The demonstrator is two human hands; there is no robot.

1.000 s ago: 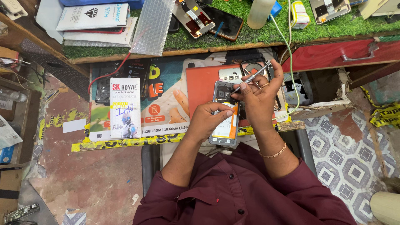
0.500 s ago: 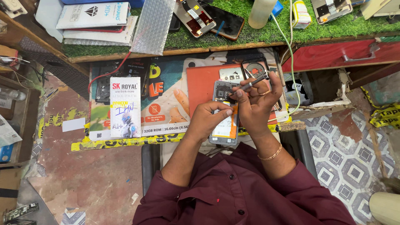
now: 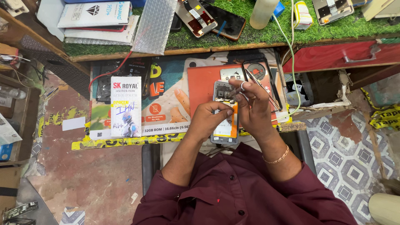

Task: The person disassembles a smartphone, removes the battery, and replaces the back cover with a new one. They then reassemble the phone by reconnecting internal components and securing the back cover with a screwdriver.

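Across the near edge of the workbench (image 3: pixel 125 143), printed poster mat on top, an opened smartphone (image 3: pixel 225 121) lies back-up, its inner board and orange-edged part showing. Green turf shelf (image 3: pixel 250 35) runs along the far edge, carrying flat boxes (image 3: pixel 93 14), a bubble-wrap pouch (image 3: pixel 155 25), two spare phone screens (image 3: pixel 212 18) and a white bottle (image 3: pixel 263 12). Red drawer (image 3: pixel 341 56) at the right corner is shut; contents not visible. White accessory packet (image 3: pixel 125 106) lies left of centre on the mat.

Changes since a second ago: right hand (image 3: pixel 252 106) has dropped closer over the phone's top end, and the tweezers (image 3: pixel 260 87) now angle down toward the camera area instead of pointing up and away. Reads as work going on inside the upper part of the phone. Right hand closed, pinching the tweezers. Left hand (image 3: pixel 208 121) curled, clamping the phone's left side, thumb on its board. Detached black frame (image 3: pixel 260 73) sits just beyond the phone.
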